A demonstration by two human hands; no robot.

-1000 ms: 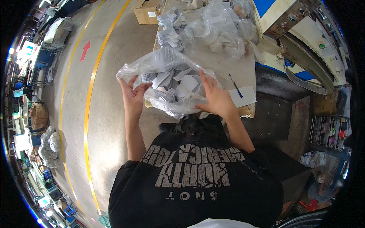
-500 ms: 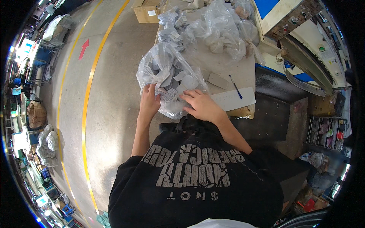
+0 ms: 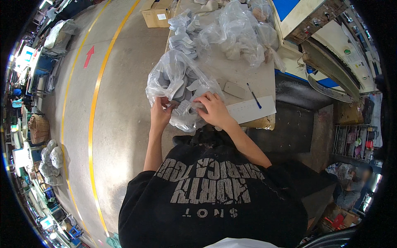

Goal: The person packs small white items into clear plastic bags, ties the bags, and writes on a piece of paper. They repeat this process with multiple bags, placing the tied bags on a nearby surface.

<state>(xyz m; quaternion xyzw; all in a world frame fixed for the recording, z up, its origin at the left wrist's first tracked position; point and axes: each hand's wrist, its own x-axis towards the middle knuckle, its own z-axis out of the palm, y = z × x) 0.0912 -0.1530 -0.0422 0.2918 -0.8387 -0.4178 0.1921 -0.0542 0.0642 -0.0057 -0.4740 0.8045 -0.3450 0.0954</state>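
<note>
A clear plastic bag [image 3: 184,123] full of flat grey cut pieces [image 3: 177,89] lies gathered on the near left corner of the table, its mouth loosely spread. My left hand [image 3: 161,111] is closed on the left side of the bag, fingertips bent inward over the film. On the right side, my right hand [image 3: 214,110] is also closed, thumb and fingers drawn together on the plastic. Between the hands, a small stack of striped-edged pieces [image 3: 184,107] shows in the bag. The fingertips of both hands are partly hidden by film.
Beyond the bag are stacks of grey pieces [image 3: 182,43] and more filled clear bags [image 3: 237,35]. A grey cut piece [image 3: 234,89], a blue pen [image 3: 254,96] and a white sheet [image 3: 248,110] lie at right. A machine [image 3: 318,25] stands far right; a cardboard box [image 3: 156,17] far left.
My right hand's fingers, spread over the bag before, have drawn together on the plastic. My left fingers have bent further inward. The whole view has shifted slightly.
</note>
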